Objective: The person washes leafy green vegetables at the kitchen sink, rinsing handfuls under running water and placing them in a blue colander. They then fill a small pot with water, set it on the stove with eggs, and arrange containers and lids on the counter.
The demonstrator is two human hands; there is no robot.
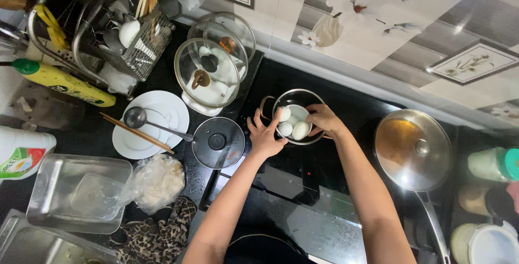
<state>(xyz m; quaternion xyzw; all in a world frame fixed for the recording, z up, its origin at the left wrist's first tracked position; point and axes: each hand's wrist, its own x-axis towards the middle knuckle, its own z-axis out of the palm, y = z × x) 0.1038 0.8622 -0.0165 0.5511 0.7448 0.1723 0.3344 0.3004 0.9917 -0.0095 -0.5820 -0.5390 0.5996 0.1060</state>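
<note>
A small steel pot (294, 95) stands on the black cooktop (303, 172) and holds several white eggs (285, 129) in water. My left hand (265, 134) rests with spread fingers on the pot's near left rim. My right hand (323, 119) reaches into the pot from the right, fingers closed around one egg (301, 130). The pot's glass lid (218, 143) lies flat just left of my left hand.
A lidded steel pan (413, 149) with a long handle sits right of the pot. A white plate (157, 107) bears a ladle and chopsticks. Stacked glass lids (208, 77), a dish rack (130, 42), a steel tray (54, 193) and a plastic bag (159, 180) crowd the left.
</note>
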